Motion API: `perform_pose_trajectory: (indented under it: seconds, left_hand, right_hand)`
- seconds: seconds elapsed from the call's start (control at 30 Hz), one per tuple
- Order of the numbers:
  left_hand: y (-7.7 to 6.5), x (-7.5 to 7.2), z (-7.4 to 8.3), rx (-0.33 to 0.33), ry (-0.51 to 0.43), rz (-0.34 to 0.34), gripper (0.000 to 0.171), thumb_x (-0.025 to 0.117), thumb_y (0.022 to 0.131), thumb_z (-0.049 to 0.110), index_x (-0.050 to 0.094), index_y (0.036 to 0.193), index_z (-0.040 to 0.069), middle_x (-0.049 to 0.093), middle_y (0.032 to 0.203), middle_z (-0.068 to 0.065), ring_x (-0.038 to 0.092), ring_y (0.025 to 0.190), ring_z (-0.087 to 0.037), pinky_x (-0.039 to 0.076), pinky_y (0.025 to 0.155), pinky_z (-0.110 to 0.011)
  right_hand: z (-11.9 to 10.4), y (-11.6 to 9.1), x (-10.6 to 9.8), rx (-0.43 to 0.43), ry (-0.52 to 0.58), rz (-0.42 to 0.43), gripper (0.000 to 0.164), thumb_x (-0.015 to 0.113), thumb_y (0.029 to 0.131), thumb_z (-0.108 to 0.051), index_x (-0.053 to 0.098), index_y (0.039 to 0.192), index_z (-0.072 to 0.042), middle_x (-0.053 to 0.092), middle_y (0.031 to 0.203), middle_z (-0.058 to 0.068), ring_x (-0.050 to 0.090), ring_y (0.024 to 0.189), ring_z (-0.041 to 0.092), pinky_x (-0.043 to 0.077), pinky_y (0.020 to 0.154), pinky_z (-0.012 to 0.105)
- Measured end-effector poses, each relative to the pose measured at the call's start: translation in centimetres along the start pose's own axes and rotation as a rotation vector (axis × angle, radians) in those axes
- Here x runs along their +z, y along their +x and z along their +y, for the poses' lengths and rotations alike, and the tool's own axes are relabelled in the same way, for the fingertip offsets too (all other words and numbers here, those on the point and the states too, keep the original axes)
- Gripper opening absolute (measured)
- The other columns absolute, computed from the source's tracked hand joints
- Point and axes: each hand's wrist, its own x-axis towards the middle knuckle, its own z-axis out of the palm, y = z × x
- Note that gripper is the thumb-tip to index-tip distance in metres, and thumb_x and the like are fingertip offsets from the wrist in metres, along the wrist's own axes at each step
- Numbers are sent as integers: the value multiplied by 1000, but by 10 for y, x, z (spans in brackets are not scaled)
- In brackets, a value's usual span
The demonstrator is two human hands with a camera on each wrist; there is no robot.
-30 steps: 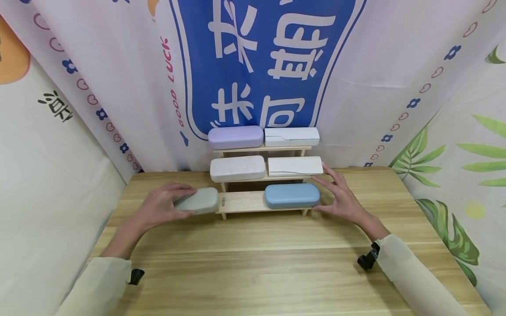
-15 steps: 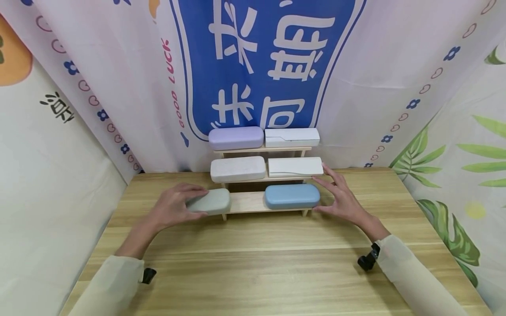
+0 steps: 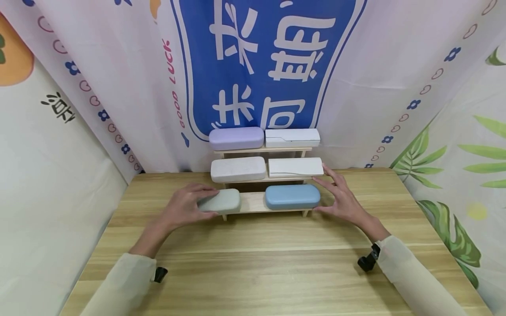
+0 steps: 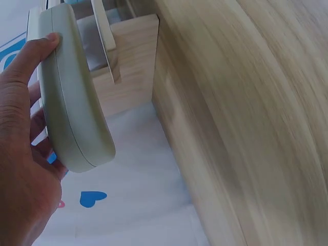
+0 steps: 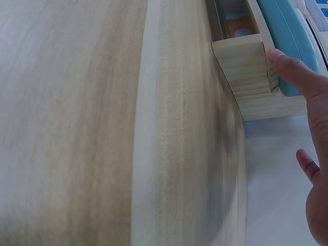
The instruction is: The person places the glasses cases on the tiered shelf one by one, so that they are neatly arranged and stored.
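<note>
My left hand (image 3: 187, 205) grips a grey-green glasses case (image 3: 223, 202), thumb on the near side and fingers over the far side. The case is at the left end of the bottom step of a three-step wooden display rack (image 3: 253, 202); in the left wrist view the case (image 4: 74, 97) sticks out past the rack's side. My right hand (image 3: 341, 199) is at the rack's right end with fingers spread, beside a blue glasses case (image 3: 292, 196). Its thumb (image 5: 292, 69) touches the bottom step's front edge; the other fingertips are partly hidden.
On the middle step are a pale grey case (image 3: 238, 169) and a white case (image 3: 295, 166). A lilac case (image 3: 236, 138) and another white case (image 3: 292, 137) stand on the top step. Behind the wooden table (image 3: 253, 263) hangs a printed curtain (image 3: 356, 87).
My left hand has moved right with the grey-green glasses case, which now covers the left end of the bottom step. The right hand has stayed in place.
</note>
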Motion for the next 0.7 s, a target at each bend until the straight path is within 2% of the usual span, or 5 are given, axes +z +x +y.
perform_pose_trajectory:
  seconds: [0.3,0.57,0.7]
  left_hand:
    - [9,10,8,-15,-2,15,67,101,66,34,79,121,3,77,121,-16,72,111,-38,61,90,-51]
    - [15,20,12,10,12,42,66,101,65,33,80,120,3,77,119,-15,73,110,-37,61,91,-51]
    - [16,25,13,11,13,51,65,102,65,32,80,120,4,78,119,-14,73,110,-36,61,91,-51]
  right_hand:
    - [-1,-1,-1,8,6,-5,104,107,58,-21,60,150,-10,21,174,18,37,145,46,47,99,59]
    - [0,-1,0,-17,12,8,106,108,55,-20,60,149,-7,23,172,24,38,143,48,45,101,60]
    - [0,-1,0,-15,12,7,105,108,55,-20,60,149,-7,23,172,23,37,145,46,44,102,59]
